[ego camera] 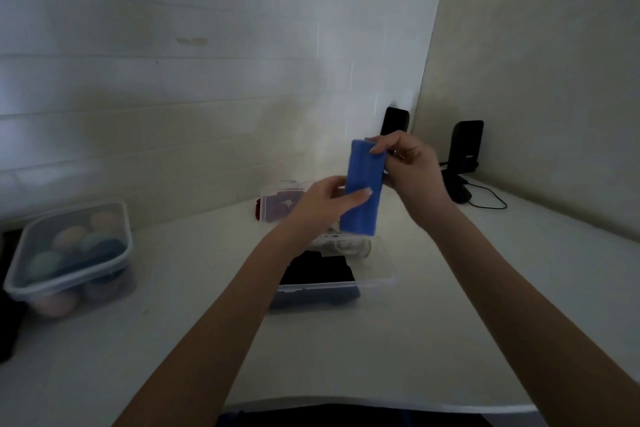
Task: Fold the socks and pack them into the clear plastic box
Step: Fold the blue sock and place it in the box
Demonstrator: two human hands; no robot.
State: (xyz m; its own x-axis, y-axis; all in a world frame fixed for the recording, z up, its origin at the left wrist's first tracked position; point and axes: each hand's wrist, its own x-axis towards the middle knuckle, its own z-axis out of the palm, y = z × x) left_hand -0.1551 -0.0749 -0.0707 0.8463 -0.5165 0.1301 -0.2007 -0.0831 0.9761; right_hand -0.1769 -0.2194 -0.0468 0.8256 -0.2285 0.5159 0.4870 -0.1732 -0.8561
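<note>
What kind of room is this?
Probably a home desk or worktop in a corner. A white table meets plain pale walls, two small black speakers with a cable stand at the back, and a lidded clear plastic tub holds rolled socks.

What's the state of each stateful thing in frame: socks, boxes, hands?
blue sock: folded, held upright in the air above the open box
left hand: gripping the sock's middle
right hand: pinching the sock's top
clear plastic box: open, black and white items inside
lidded box: closed, full of rolled balls
small box: at the back, dark red contents; lid unclear
</note>
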